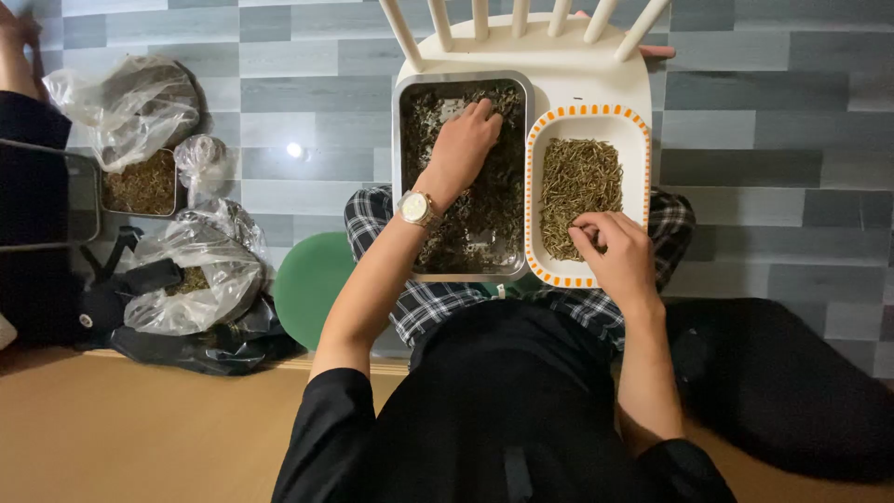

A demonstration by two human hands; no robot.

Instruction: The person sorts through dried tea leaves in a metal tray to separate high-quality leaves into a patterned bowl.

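head view: white chair on grey plank floor; hands apart, left hand spread, right hand pinching twigs.

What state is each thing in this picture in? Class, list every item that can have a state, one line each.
Rectangular metal tray: filled with dark dried plant bits.
White dish with orange-dashed rim: holds a pile of thin pale stems.
Left hand: palm down in the metal tray.
Right hand: fingers pinched at the stems.
Clear plastic bags: crumpled, part-filled.
White wooden chair: bearing both containers.
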